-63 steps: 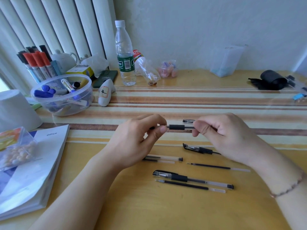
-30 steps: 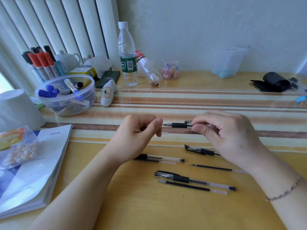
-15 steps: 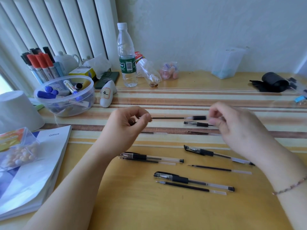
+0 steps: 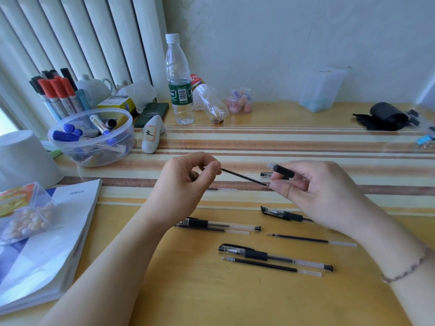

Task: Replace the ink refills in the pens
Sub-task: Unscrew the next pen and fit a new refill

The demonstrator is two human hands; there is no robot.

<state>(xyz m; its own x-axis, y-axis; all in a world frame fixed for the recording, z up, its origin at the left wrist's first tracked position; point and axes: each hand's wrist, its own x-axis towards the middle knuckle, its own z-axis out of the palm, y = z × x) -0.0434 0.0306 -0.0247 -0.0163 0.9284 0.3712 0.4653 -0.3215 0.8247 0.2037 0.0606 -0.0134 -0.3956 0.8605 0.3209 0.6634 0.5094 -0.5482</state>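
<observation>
My left hand pinches one end of a thin black ink refill between thumb and forefinger. The refill slants down to the right, and its tip reaches the thumb of my right hand. That hand grips a pen barrel with a black grip, tilted up to the left above the refill. A loose pen cap lies behind the barrel. On the desk below lie three capped pens, each with a loose refill near it.
A clear bowl of markers, a white cup and an Office book with a small plastic box fill the left side. A water bottle stands at the back. A black pouch lies far right.
The refill has come out of the barrel. My right hand has lifted and tilted the barrel, and the refill now slants between the two hands instead of lying level.
</observation>
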